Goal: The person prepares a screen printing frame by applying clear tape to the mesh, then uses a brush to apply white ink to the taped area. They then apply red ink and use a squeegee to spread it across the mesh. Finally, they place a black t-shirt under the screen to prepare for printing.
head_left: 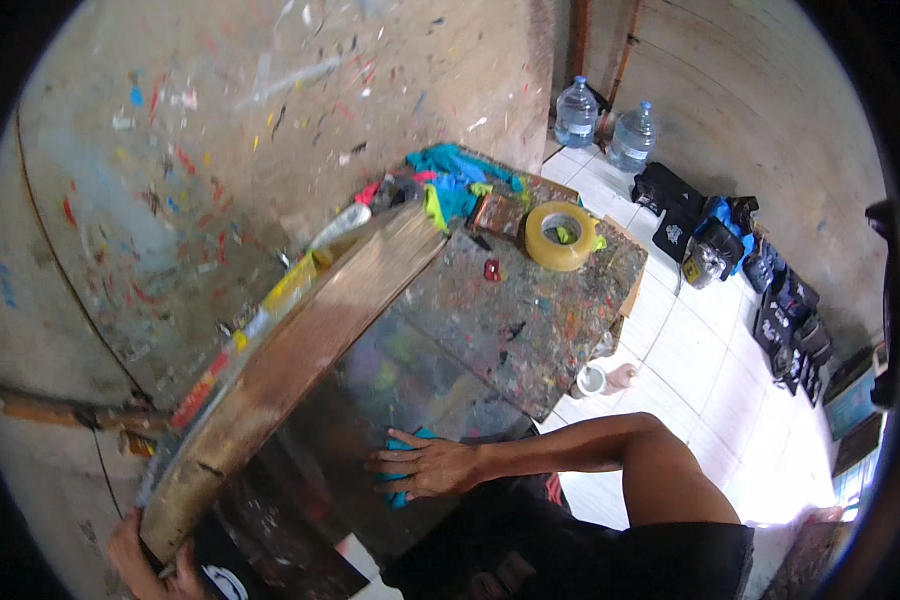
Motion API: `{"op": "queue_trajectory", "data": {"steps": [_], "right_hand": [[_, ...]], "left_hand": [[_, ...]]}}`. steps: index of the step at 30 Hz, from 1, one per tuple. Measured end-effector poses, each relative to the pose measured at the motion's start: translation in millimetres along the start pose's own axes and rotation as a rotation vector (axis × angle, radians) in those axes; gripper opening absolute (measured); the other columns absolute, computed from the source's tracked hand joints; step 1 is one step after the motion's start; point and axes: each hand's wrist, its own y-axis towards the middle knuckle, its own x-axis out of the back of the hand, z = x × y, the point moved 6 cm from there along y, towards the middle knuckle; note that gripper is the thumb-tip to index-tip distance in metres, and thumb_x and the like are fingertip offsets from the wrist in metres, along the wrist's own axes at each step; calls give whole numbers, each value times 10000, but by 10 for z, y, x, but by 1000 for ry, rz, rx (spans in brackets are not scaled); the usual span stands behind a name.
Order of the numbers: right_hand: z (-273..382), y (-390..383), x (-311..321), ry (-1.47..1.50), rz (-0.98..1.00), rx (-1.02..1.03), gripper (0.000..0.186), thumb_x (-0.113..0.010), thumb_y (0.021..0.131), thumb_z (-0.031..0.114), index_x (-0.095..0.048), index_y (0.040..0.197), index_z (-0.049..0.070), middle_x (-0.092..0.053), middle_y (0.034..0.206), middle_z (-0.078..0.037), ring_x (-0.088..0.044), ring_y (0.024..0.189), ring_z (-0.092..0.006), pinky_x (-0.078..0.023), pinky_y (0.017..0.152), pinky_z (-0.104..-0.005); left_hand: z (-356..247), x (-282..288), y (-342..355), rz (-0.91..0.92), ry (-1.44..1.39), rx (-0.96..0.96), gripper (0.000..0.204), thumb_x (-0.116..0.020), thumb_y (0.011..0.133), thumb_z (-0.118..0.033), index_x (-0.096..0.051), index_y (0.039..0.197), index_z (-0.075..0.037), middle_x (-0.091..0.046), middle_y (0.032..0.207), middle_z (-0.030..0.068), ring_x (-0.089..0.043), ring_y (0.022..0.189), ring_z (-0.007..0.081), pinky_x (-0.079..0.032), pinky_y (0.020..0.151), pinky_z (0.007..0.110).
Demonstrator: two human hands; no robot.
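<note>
My right hand [432,468] lies spread on a dark, paint-smudged flat panel [370,390], pressing a crumpled turquoise cloth [400,497] under its palm and fingers. At the lower left, my left hand [135,565] is wrapped round the near end of a long wooden bar [300,350]. This bar looks worn and stands along the panel's left side, running up toward the far end of the table. Part of the left hand is cut off by the dark picture rim. Beside it shows black fabric [235,570] with a white print.
A roll of clear yellowish tape [560,237] and a small red lump [492,270] lie on the paint-stained table [560,340]. Bright rags [455,175] are heaped at its far end. A white cup [590,380], two water bottles [632,138] and bags [715,240] stand beyond it.
</note>
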Motion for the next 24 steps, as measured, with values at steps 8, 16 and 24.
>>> {"op": "queue_trajectory", "data": {"steps": [8, 16, 24], "right_hand": [[-201, 842, 49, -324, 99, -126, 464, -553, 907, 303, -626, 1307, 79, -476, 1500, -194, -376, 1440, -375, -146, 1225, -622], [-607, 620, 12, -174, -447, -131, 442, -523, 896, 308, -678, 1238, 76, -507, 1474, -111, -407, 1419, -351, -179, 1217, -632], [-760, 66, 187, 404, -44, 29, 401, -543, 883, 240, -694, 1191, 32, -696, 1158, -175, -644, 1112, -382, -469, 1048, -535]], "left_hand": [[224, 0, -209, -17, 285, 120, 656, -656, 865, -616, -672, 1255, -89, -677, 1185, 176, -618, 1112, 410, -459, 997, 527], [-247, 39, -55, -410, 155, -392, 434, -733, 863, -507, -758, 897, -75, -731, 952, 205, -673, 853, 400, -496, 842, 566], [-487, 50, 41, -153, 292, -326, 353, -570, 921, -369, -710, 870, -49, -648, 765, 154, -601, 667, 345, -479, 668, 555]]}}
